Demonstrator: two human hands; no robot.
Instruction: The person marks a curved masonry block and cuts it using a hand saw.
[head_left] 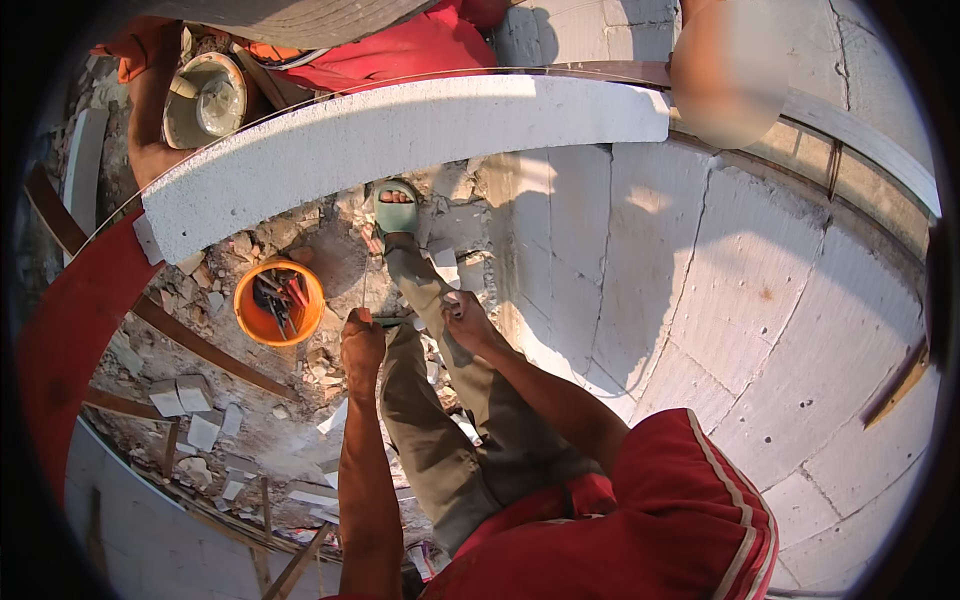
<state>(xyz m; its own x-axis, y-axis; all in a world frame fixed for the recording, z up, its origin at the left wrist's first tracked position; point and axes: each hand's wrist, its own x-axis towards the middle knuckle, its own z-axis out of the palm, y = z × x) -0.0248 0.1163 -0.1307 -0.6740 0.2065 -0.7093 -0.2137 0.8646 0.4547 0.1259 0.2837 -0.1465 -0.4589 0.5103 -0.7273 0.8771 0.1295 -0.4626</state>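
Note:
My left hand [362,343] is closed in a fist, thumb side up, below the middle of the view. A thin, pale string or wire [365,288] rises from the top of it. To its right, my right hand [467,320] has its fingers curled together in front of my trouser leg [440,365]. Whatever those fingers hold is too small to make out. The two hands are apart. Left of them, an orange bucket [245,310] with several hand tools in it stands on the rubble.
A long white block [400,130] spans the far side, with a thin line along it. Beyond are a co-worker's red clothing [410,50], a forearm [145,110] and a pale bucket [180,125]. A white block wall [680,260] rises right. Planks [215,350] and broken blocks [205,428] lie left.

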